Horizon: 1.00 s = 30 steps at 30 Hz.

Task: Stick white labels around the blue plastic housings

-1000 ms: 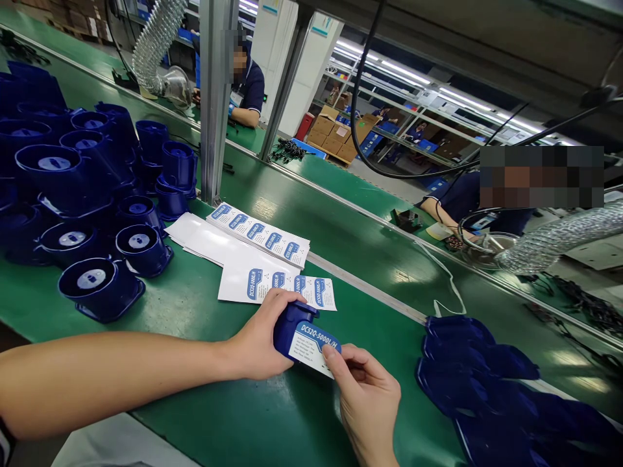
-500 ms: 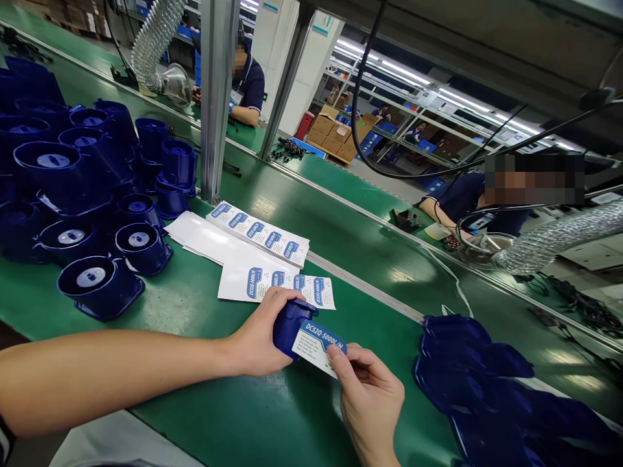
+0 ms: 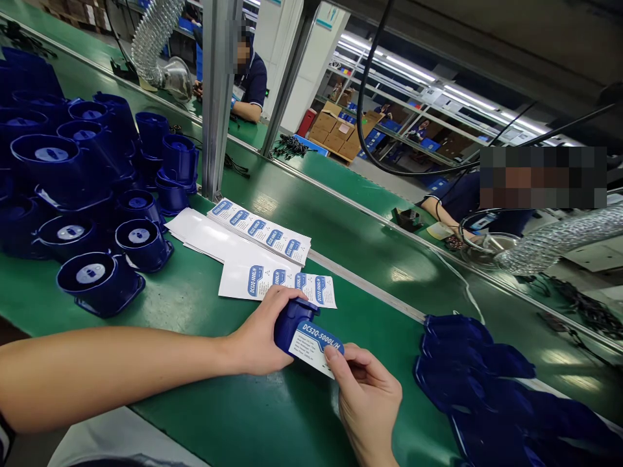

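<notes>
My left hand is wrapped round a dark blue plastic housing, held over the green bench. Between the thumb and fingers of my right hand is a blue-and-white sticker label printed "DC52Q-5000L/H". The label's left end lies against the housing's side, while its right end is pinched by me. Whether that left end is stuck down I cannot tell. Just behind my left hand lies a sheet of the same labels, with part of it hidden by the hand and housing.
Many blue housings crowd the bench's left side. More blue plastic parts lie at the right. Further label sheets rest by a metal post. Two co-workers sit across the bench, near flexible silver ducts.
The label has shifted slightly left and lies a little further over the housing's side, my right hand moving with it. My left hand keeps its grip on the housing.
</notes>
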Each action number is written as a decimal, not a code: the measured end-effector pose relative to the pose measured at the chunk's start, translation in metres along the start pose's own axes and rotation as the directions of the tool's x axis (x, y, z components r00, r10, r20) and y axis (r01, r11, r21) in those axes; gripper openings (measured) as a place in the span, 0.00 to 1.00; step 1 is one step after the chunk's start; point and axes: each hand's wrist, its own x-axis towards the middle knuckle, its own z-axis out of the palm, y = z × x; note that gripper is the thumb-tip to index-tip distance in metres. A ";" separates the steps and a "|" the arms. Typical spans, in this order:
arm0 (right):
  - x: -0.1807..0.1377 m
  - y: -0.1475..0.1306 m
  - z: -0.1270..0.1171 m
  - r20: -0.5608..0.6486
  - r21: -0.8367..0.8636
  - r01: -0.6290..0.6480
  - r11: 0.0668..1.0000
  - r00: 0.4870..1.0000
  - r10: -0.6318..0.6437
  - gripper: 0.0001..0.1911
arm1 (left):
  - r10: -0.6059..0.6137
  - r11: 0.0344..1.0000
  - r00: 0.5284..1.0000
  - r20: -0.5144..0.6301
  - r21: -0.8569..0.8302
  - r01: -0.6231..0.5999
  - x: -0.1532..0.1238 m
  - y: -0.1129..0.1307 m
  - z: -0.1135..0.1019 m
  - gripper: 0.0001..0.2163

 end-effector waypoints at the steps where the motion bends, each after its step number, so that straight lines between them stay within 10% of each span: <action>1: 0.000 0.000 0.000 -0.001 0.001 -0.001 1.000 1.000 0.001 0.10 | 0.000 1.000 1.000 0.000 -0.001 0.000 0.000 0.000 0.000 0.38; 30: 0.001 0.003 0.000 -0.042 -0.050 -0.067 0.996 0.997 0.065 0.13 | -0.002 1.000 1.000 0.005 -0.023 0.002 -0.001 -0.001 0.000 0.37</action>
